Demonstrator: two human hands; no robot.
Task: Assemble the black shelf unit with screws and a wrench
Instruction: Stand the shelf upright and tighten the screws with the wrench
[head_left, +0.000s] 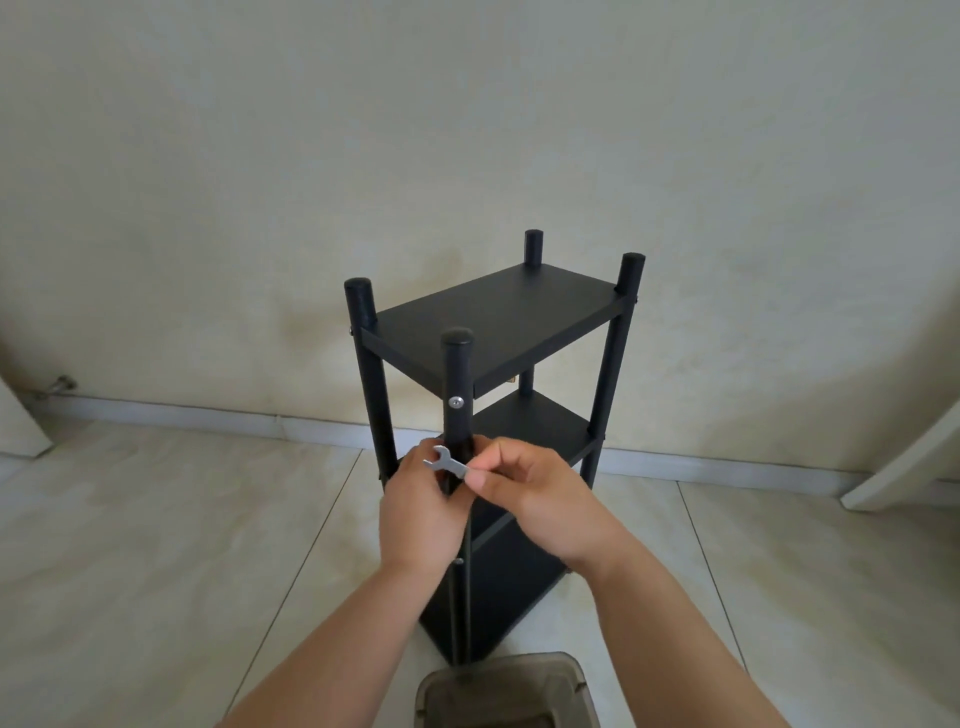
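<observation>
While the black four-post shelf unit (498, 322) stands upright on the pale tiled floor (156, 545) close to a cream wall (467, 104), both hands meet at its nearest post (457, 374), the round black upright that faces the camera. A small flat silver wrench (445, 463) lies roughly level across the front of that post, its open forked end pointing to the left of the post. The right hand (540, 499) pinches the wrench's plain end between thumb and curled fingers (480, 480), just to the right of the post. The left hand (415, 514) comes up on the post's left side, its fingers bent around the post and touching the wrench's forked end; whether it also grips the tool cannot be told. Above the hands on the same post, a silver screw head (456, 401) sits level with the edge of the top board (498, 312). A second board (535, 431) lies below the top one, behind and to the right of the post, and lower boards show dark beneath the hands. A smaller screw (459, 561) shows on the post below the left wrist. Nearer the camera than the post's foot, a grey-brown plastic container (504, 675) with a rounded rim sits on the floor. A white skirting strip (208, 418) runs along the wall behind the shelf unit.
</observation>
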